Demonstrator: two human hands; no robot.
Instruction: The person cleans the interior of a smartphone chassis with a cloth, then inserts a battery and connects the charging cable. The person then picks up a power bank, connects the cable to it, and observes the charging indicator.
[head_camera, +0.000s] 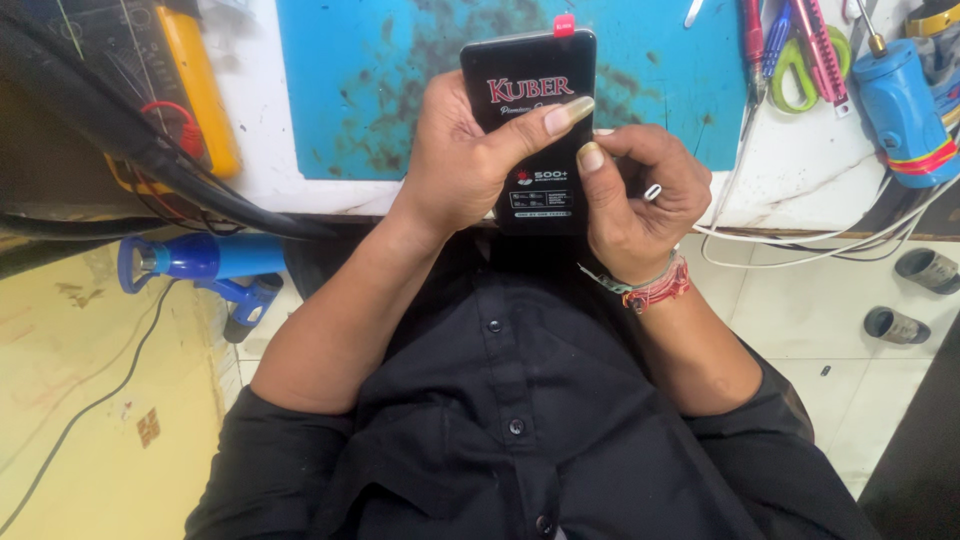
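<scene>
**Both hands clamped on a dark phone above the worktop edge**

Left hand (455, 150) wrapped around the left side of the black phone (530, 120), thumb laid across its face. Right hand (640, 190) closed on the lower right edge, thumb pressed against the glass beside the left thumb, a small pale piece pinched between the fingers, too small to identify. Phone held upright over the near edge of the worktop (800, 190), just in front of the stained blue mat (380, 90), a red tab (564, 25) standing up from its top. Printed film apparently on the screen. Judged as the step of working at the phone's face or edge, with the thumbs doing the job. Next move likely calls for a steady left grip and fine right-thumb pressure along that edge. Screwdrivers and scissors (790, 60) lying well apart to the right; blue heat gun (200, 265) hanging low left.
</scene>
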